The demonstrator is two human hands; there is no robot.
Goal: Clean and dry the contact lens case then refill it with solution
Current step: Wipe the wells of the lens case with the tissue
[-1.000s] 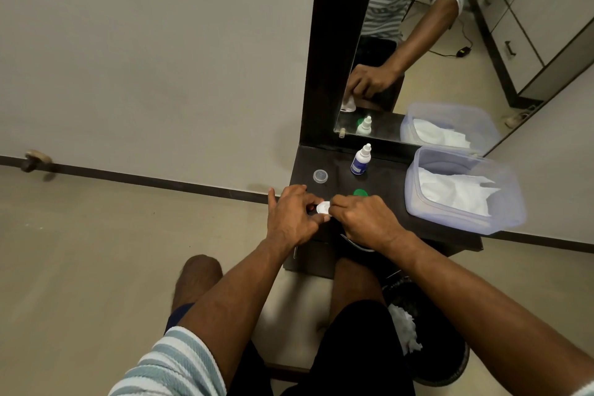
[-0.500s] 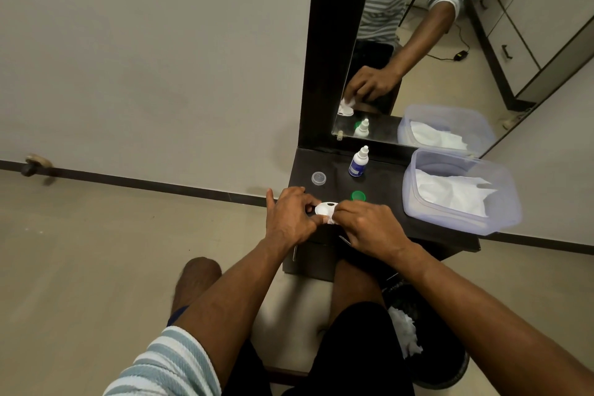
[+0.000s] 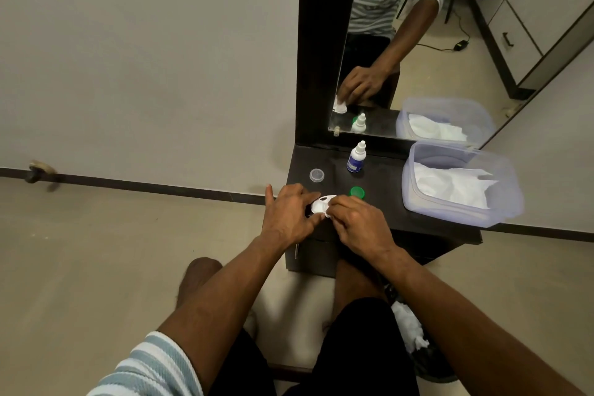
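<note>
Case more exposed than a second back: then only a small white patch showed between the hands, at this point one whole well was visible. Left hand point(image 3: 289, 214) gripped the contact lens case point(image 3: 319, 204) from the left, fingers curled round it, at the desk's point(image 3: 385, 202) front-left edge. Right hand point(image 3: 356, 222) pinched a small white tissue piece point(image 3: 328, 213) against the case's right side. Read that as the drying wipe moving between wells; cleaning looked done, refill not started. Versus the earlier frame: hands sat in much the same spot. Clear cap point(image 3: 317, 175), green cap point(image 3: 356, 192) and solution bottle point(image 3: 356, 157) unmoved, both caps off. Tissue tub point(image 3: 414, 202) at the desk's right edge, unchanged.
</note>
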